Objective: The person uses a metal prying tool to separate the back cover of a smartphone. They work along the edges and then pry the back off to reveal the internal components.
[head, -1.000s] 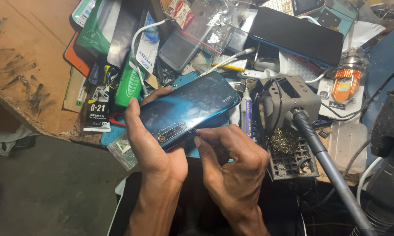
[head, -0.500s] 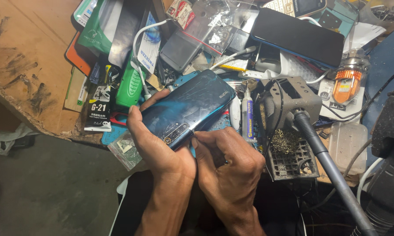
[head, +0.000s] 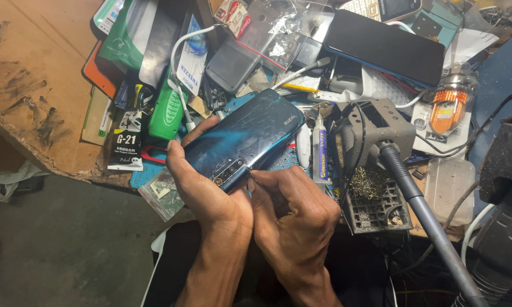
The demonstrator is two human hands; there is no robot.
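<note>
Glossy dark-blue glass phone back (head: 244, 139) sits face-down in my left hand (head: 202, 187), fingers wrapped along its edge, above the cluttered wooden bench (head: 34, 85). My right hand (head: 293, 213) is closed, thumb pressing the corner by the camera strip. Best to pry gently, keeping the phone braced.

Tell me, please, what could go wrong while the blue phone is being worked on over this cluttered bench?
1. The right hand presses at the phone edge near the camera strip; a slip could scratch or crack the glossy back.
2. The left hand holds the phone tilted over the clutter; if dropped, it may hit the soldering stand.
3. The glue tube lies right beside the phone and could be knocked.
</note>
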